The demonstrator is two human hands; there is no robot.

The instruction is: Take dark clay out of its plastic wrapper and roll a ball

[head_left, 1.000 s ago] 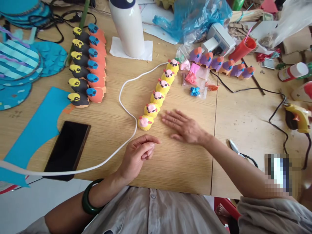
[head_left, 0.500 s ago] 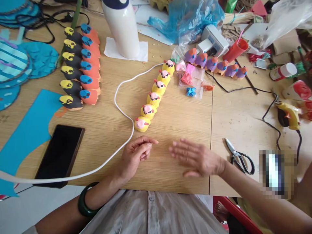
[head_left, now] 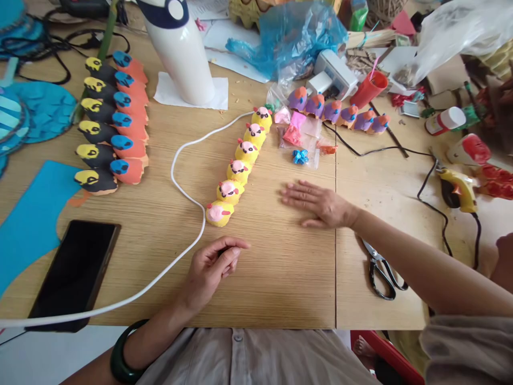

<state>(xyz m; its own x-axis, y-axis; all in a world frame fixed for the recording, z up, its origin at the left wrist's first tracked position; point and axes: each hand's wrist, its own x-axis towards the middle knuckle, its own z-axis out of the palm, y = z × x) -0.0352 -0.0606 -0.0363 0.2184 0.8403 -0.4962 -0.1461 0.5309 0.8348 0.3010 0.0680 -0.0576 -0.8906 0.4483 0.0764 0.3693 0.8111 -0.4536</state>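
Note:
My left hand (head_left: 214, 267) is closed near the table's front edge, thumb against the curled fingers and index finger pointing right. A small dark spot shows between thumb and index; I cannot tell what it is. My right hand (head_left: 320, 206) lies palm down with fingers stretched out on the wooden table (head_left: 276, 278); anything under the palm is hidden. Beyond my left hand runs a row of yellow egg-carton cups (head_left: 237, 172) with pink clay faces. Most faces have dark eye marks; the nearest shows a pink patch and a red piece. Small bags of coloured clay (head_left: 294, 133) lie above my right hand.
Black-and-orange carton rows (head_left: 130, 128) and a phone (head_left: 74, 272) lie left, crossed by a white cable (head_left: 160, 278). A white bottle (head_left: 184, 64) and purple carton row (head_left: 332, 111) stand behind. Scissors (head_left: 379, 267) and a glue gun (head_left: 459, 187) are right.
My right hand has moved forward, away from my body, and is now flat on the table. My left hand keeps its closed shape. The whole view has shifted slightly.

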